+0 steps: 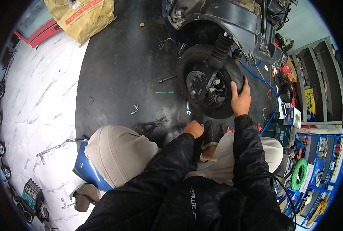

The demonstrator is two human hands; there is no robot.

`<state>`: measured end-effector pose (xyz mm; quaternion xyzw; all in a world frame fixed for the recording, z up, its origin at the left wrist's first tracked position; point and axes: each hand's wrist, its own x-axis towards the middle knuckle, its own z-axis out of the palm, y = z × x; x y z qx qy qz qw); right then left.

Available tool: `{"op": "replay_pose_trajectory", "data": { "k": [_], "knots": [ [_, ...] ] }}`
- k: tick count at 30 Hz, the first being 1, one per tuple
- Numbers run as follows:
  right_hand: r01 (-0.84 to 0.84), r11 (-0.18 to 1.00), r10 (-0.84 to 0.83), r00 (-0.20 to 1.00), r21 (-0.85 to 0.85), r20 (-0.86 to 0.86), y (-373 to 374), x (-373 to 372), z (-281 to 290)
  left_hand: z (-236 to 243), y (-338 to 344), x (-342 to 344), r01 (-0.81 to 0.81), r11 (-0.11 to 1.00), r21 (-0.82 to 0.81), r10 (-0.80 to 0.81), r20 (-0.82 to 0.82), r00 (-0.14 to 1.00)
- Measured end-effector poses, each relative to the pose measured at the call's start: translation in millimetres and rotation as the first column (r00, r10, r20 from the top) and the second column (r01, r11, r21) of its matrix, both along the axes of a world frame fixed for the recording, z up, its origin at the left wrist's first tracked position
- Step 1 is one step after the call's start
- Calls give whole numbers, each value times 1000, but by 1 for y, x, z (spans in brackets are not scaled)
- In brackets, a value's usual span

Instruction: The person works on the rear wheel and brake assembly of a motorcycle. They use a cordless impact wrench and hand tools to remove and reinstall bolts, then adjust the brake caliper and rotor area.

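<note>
A scooter wheel (230, 77) with a black tyre, a brake disc and a ribbed rubber boot above it stands before me under a dark body panel (252, 32). My right hand (241, 101) lies on the tyre's right side, thumb and fingers apart. My left hand (194, 129) is closed beside my shoe (210, 133), lower left of the wheel; what its curled fingers hold, if anything, is hidden. Just above that hand, a combination wrench (188, 107) lies on the dark floor mat (113, 77). A thin screwdriver (165, 92) and a dark metal bar tool (166, 79) lie left of the wheel.
Pliers (156, 123) and a small angled wrench (135, 110) lie left of my left hand. A blue hose (273, 86) curves along the right. Shelves (313, 77) and cluttered parts line that side. A yellow sack (83, 21) sits far left; a blue scooter panel (87, 169) is near my knee.
</note>
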<state>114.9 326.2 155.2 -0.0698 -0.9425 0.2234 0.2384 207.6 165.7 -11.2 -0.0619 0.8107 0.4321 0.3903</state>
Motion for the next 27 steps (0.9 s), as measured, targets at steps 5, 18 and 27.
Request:
{"op": "replay_pose_trajectory", "data": {
  "k": [5,18,27],
  "knots": [
    [43,998,-36,985,37,-171,2,13,-37,-14,8,1,-9,1000,11,10,-135,991],
    [-260,948,303,565,-182,767,-25,144,-58,0,19,-11,-259,966,-12,259,4,966],
    [-439,899,372,768,6,521,11,98,106,16,-8,-73,-794,588,156,746,-484,457]
  ]
}}
